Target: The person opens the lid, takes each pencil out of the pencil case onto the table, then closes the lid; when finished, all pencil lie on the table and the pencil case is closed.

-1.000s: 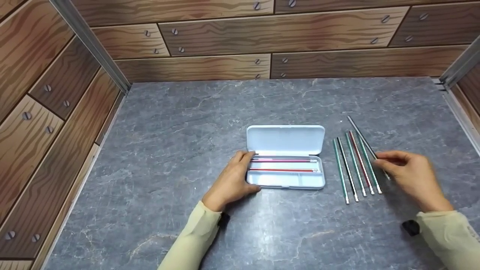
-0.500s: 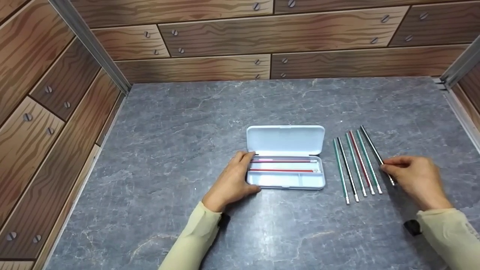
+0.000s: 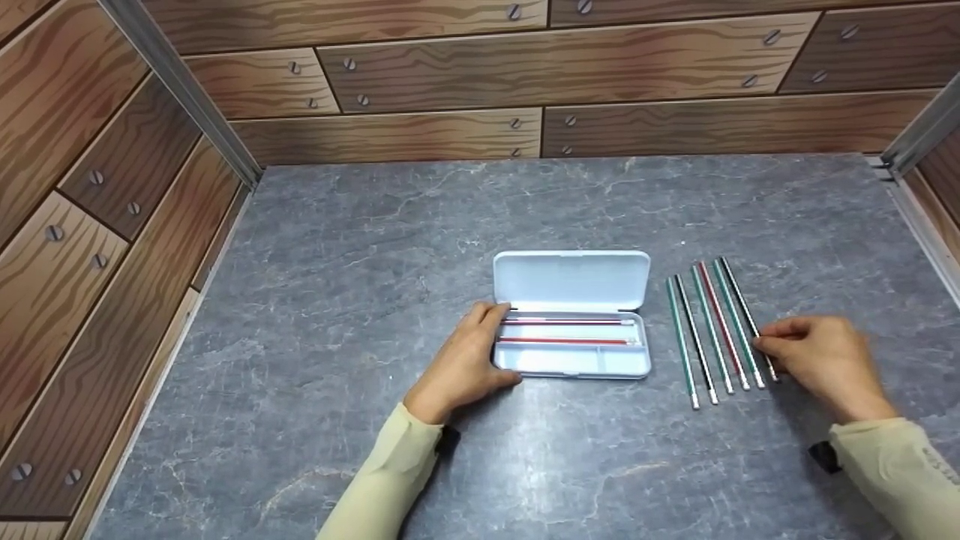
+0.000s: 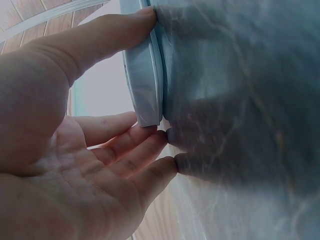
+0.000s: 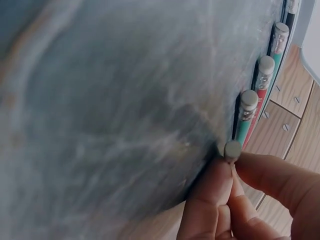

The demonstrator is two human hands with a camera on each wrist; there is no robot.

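Observation:
My left hand (image 3: 461, 360) grips the left end of a white pencil case (image 3: 622, 369), thumb at its front edge and fingers at the back corner. The case lies with its lid raised. Inside are a purple-red pencil (image 3: 566, 322) and a red pencil (image 3: 562, 340), their left ends hidden by the hand. My right hand (image 3: 821, 360) pinches a black pencil (image 3: 739, 289) between thumb and fingers near its eraser end. This pencil is the rightmost of a slanted row, right beside a green pencil (image 3: 731, 307). In the right wrist view, its eraser (image 5: 232, 150) pokes out between the fingertips.
Left of the pinched pencil lie a red pencil (image 3: 720, 319), another green pencil (image 3: 709, 322), a black pencil (image 3: 694, 330) and a green pencil (image 3: 681, 337), erasers toward me. The grey marbled table (image 3: 360, 262) meets wood-patterned walls (image 3: 450, 75) at the back and sides.
My right hand has lowered the black pencil and shifted it, first right then back left, turning it parallel alongside the green pencil. The left hand and the case stay put.

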